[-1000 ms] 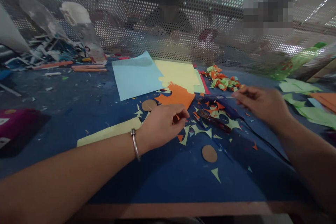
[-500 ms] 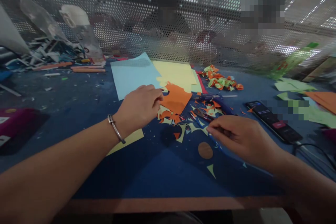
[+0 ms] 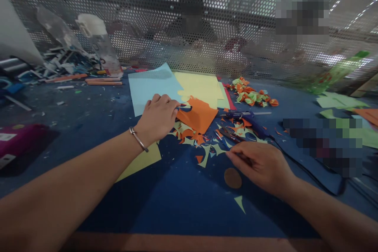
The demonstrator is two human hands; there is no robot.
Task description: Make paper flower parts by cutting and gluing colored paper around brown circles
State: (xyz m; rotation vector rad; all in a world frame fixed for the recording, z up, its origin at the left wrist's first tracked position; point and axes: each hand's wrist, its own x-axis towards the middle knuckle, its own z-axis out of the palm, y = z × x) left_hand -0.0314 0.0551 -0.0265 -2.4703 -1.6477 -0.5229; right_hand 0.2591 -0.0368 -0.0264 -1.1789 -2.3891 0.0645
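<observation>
My left hand, a metal bangle on its wrist, lies knuckles up with curled fingers. Its fingertips pinch the left edge of a cut orange paper. Orange and pale yellow paper scraps lie strewn just below that paper. My right hand hovers low over the blue table, fingers pressed together in a pinch at the scraps' right edge; what they hold is too small to make out. A brown card circle sits right under this hand. Scissors lie among the scraps, just beyond its fingertips.
Light blue and yellow sheets lie behind the orange paper. Nearby are folded orange-green bits, a blue tool and a yellow strip. A magenta box sits left, green papers right. A perforated screen closes the back; people sit beyond it.
My left hand moved up and left from the scraps to the orange paper's edge. My right hand came down from the far right to the scraps near the card circle.
</observation>
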